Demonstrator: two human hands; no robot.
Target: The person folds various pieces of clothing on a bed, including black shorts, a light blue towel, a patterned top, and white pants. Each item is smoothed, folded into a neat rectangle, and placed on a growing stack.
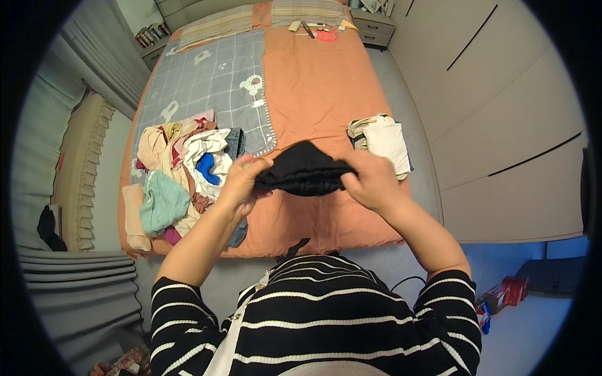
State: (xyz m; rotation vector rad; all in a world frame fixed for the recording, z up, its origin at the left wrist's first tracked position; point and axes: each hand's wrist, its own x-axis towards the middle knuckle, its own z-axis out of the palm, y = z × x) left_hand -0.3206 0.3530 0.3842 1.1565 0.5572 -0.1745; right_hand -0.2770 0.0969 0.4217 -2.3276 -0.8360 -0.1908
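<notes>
A piece of black clothing is stretched sideways between my two hands, above the near part of the orange bed sheet. My left hand grips its left end, with the thumb on top. My right hand is closed round its right end. The garment looks gathered along its near edge; its exact kind does not show. To the left lies a loose heap of clothes in white, teal, peach and denim blue. Beyond my right hand sits a stack of folded clothes, white and beige on top.
A grey patterned blanket covers the bed's far left part. Small items, among them a red one, lie near the pillows. Tall wardrobe doors line the right side, and grey curtains hang at the left.
</notes>
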